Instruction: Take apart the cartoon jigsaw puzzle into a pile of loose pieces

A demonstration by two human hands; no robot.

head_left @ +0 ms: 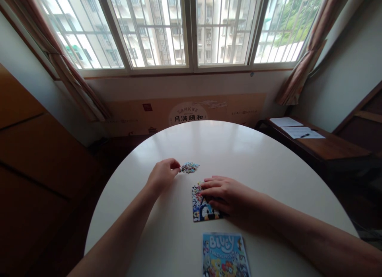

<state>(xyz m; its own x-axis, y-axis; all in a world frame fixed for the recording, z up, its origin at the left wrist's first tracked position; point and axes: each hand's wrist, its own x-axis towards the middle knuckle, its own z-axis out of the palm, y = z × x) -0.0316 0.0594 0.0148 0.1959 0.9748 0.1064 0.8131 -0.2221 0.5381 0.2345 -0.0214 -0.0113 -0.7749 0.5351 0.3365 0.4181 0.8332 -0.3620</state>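
My left hand (165, 172) is at the left edge of a small heap of jigsaw puzzle pieces (190, 168), its thumb and fingers pinched on a puzzle piece that is mostly hidden. My right hand (223, 192) lies with fingers spread over the upper right part of a partly assembled jigsaw puzzle (205, 213). A blue cartoon dog's face shows in its lower part, with small colourful figures up its left side. Nearer to me lies a blue Bluey picture sheet or case (225, 255), cut off by the bottom of the view.
The round white table (250, 149) stands before a barred window (191, 66). On the right, a brown wooden bench or low table (334, 143) bears papers (297, 131) and a pen. A wooden cabinet (32, 149) stands at the left.
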